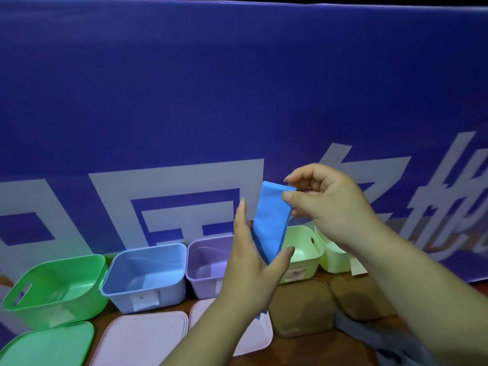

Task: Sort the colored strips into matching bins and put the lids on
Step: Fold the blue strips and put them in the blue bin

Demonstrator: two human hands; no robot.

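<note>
While the blue banner [184, 88] filled the whole back of the view, the brown worktop [105, 317] below it carried a row of five open bins: a green bin [60, 307], a blue bin [169, 289], a purple bin [203, 283], a pale green bin [303, 233] and, at the right end, a pale yellow bin [330, 256] partly hidden behind the right forearm. Nearer the person lay the lids, all off: a green lid [47, 344], a pink lid [142, 336], a second pink lid [257, 339], a brown lid [298, 310] and a second brown lid [361, 297]. A grey cloth [383, 336] lay heaped at the lower right. Both hands held a blue strip [272, 217] up in the air, nearly upright and slightly tilted. The left hand [250, 268] had thumb and fingers clamped on its lower end, and the right hand [330, 204] pinched its top edge between thumb and forefinger. The strip was clear of every bin and well to the right of the blue bin, its likely home. By my reading the job had barely begun: the bins that could be seen into showed bare floors, and all five lids had yet to be fitted. The banner's big white characters were cut off and unreadable. A small white label [145, 302] on the blue bin and a paper tag [357, 265] by the pale yellow bin were too blurred to read.
</note>
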